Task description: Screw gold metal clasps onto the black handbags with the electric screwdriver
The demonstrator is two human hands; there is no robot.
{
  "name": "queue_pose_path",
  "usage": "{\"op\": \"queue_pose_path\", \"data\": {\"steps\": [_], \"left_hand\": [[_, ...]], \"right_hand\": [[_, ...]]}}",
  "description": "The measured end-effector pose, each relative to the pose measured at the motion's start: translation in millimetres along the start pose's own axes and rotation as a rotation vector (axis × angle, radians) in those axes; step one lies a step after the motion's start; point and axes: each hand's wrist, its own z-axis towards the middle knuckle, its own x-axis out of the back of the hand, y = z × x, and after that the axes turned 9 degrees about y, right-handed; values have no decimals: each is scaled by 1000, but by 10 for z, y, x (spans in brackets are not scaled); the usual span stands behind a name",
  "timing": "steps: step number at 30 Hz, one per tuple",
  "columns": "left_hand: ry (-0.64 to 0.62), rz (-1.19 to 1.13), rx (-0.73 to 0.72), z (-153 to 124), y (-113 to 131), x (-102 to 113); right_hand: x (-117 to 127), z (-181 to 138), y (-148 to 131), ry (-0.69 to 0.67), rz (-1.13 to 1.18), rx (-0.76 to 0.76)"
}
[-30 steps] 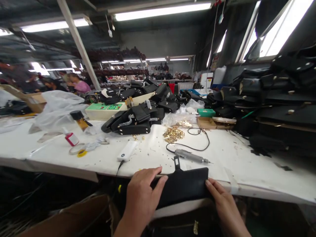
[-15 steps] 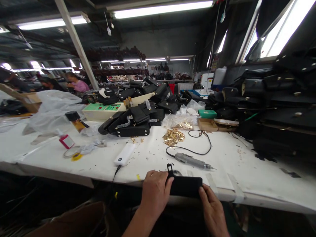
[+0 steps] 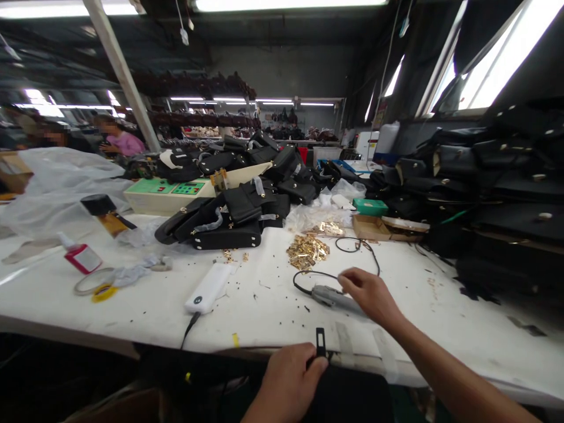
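Near the table's front edge, my left hand [image 3: 293, 376] is closed around a black bag piece [image 3: 352, 390]. A narrow black tab [image 3: 321, 342] with a rectangular slot sticks up beside my thumb. The piece's lower part hangs in shadow below the edge. My right hand [image 3: 368, 294] is stretched over the table with loosely bent fingers and nothing visible in them. It covers part of a grey electric screwdriver [image 3: 328, 295], whose tip is hidden; I cannot tell whether they touch. Just beyond lies a pile of gold metal fittings [image 3: 306, 251].
Black bags [image 3: 240, 211] are heaped at the back, with more stacked on the right [image 3: 497, 176]. A white power bank [image 3: 209, 288] with a cable, a red bottle [image 3: 83, 258] and yellow tape [image 3: 104, 292] lie left. The screwdriver's cord loops behind it. People sit far left.
My right hand has let go of the black piece and moved forward over the screwdriver. My left hand keeps its hold, with the piece now lower. The view has shifted slightly right.
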Motion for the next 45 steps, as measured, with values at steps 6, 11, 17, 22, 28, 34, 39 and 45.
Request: {"op": "queue_pose_path", "data": {"steps": [6, 11, 17, 22, 28, 34, 39, 45], "left_hand": [[51, 16, 1, 76, -127, -96], [251, -39, -105, 191, -294, -230], [220, -65, 1, 356, -354, -216], [192, -74, 14, 363, -332, -164], [217, -128, 40, 361, -309, -169], [209, -238, 85, 395, -287, -121], [205, -282, 112, 385, -276, -104], [211, -297, 104, 345, -256, -99]], "right_hand": [[-842, 1002, 197, -81, -346, 42], [-1102, 1195, 412, -107, -466, -9], [-1138, 1171, 499, -119, -493, 3], [-1156, 1134, 522, -108, -462, 49], [-1090, 990, 501, -62, -388, 168], [-790, 556, 388, 166, -211, 492], [-597, 126, 235, 248, -31, 598], [-508, -258, -12, 257, 144, 542]]}}
